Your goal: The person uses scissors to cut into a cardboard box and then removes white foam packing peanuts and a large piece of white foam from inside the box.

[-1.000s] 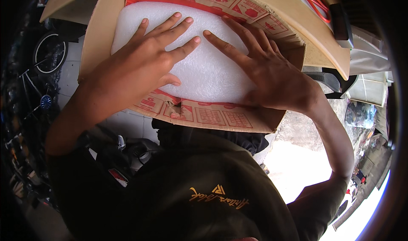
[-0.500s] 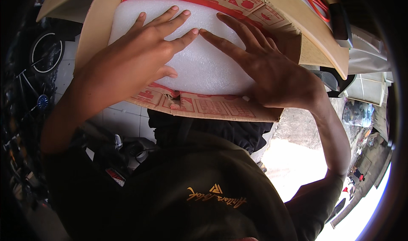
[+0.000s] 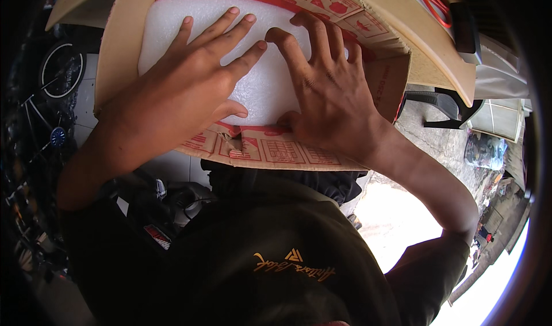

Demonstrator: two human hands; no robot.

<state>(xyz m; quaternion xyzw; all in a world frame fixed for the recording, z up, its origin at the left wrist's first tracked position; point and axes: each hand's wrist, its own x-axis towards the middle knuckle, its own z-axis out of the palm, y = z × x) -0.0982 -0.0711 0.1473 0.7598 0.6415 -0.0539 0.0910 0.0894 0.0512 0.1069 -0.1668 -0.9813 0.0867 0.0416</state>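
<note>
A white foam sheet fills the inside of an open cardboard box with red print on its inner faces. Across the foam's left part lies my left hand, its fingers spread and stretched toward the far side. My right hand rests on the right part of the foam, fingers apart and bent, with the fingertips on the sheet. Its thumb is near the box's near flap, which has a torn notch. Neither hand grips anything. What is under the foam is hidden.
Beyond the box, a red cable and a dark object are at the upper right. A bicycle wheel stands at the left. Tiled floor shows below the box, and a filled plastic bag lies at the right.
My right hand has moved left over the foam, and its fingers have bent more. The box has shifted slightly left. My left hand stays nearly the same.
</note>
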